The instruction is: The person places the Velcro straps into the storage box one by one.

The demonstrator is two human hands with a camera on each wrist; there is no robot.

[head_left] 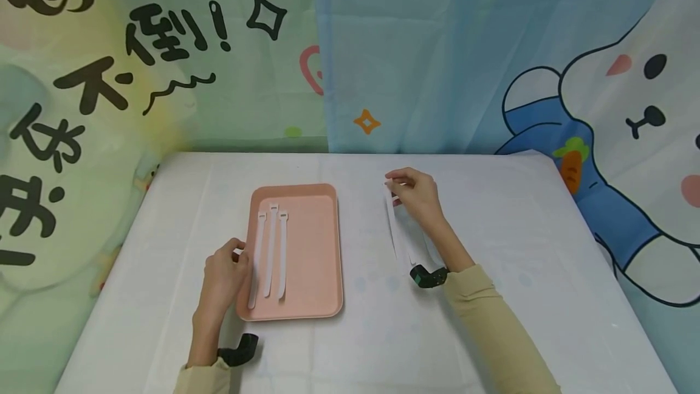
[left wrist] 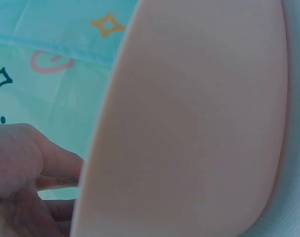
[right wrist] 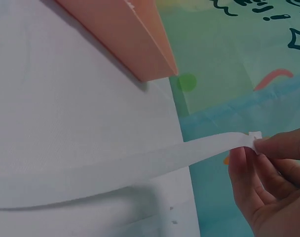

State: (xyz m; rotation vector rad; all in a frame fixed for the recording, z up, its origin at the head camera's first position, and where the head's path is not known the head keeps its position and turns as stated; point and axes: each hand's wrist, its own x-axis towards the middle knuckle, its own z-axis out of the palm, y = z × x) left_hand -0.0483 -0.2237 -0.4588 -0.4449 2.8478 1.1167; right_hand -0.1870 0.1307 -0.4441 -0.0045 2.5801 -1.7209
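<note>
A person's hands are well apart over a white bench [head_left: 372, 351]. The right hand [head_left: 419, 198] pinches the end of a white strap [right wrist: 115, 174] between thumb and fingers, at its small squarish head [right wrist: 254, 138], to the right of a pink tray [head_left: 313, 248] and clear of it. From that pinch the strap runs back toward the person in a shallow curve, its body off the bench near the fingers; whether the far tip touches down is hard to tell. The left hand [head_left: 223, 275] is at the tray's left edge, fingers bent against it; with the fingertips partly hidden, I cannot tell whether they grip or only touch. Inside the tray, 3 more white straps [head_left: 270, 254] lie side by side, lengthwise, heads at the far end.

The held strap looks like thin, smooth plastic: probably very light, springy rather than limp, and apt to swing at its loose end. It should not be fragile, though it may slip or twist if held loosely on the flat. The head seems the surest place for a small thumb-and-finger pinch, and little force should be needed. The tray looks stiff and light, likely to slide if its edge is nudged
</note>
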